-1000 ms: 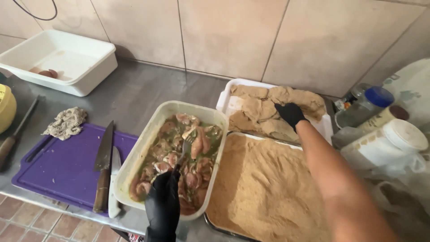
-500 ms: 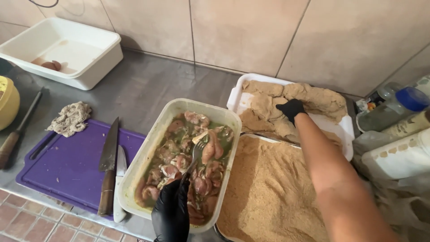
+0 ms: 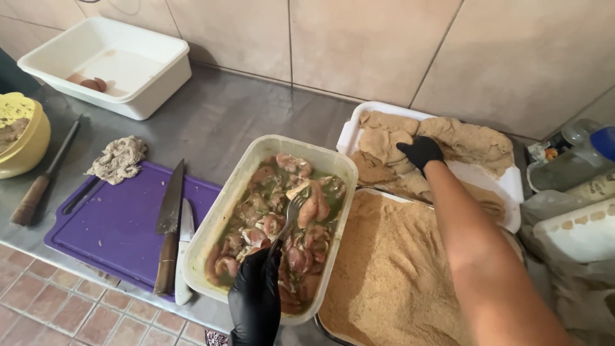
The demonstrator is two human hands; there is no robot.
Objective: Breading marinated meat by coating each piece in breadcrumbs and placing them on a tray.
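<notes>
Gloved hands at the breading station
Left hand fingers grip a fork lifting marinated meat over its tub; right hand fingers press flat on breaded cutlets in the white tray.

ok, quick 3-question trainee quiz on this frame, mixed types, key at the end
1. True or false: the left hand holds a fork in the marinated meat tub.
2. What does the right hand touch?
A. the knife
B. breaded pieces in the white tray
C. the yellow bowl
3. What lies on the purple cutting board?

Key: 1 true; 2 B; 3 two knives.
</notes>
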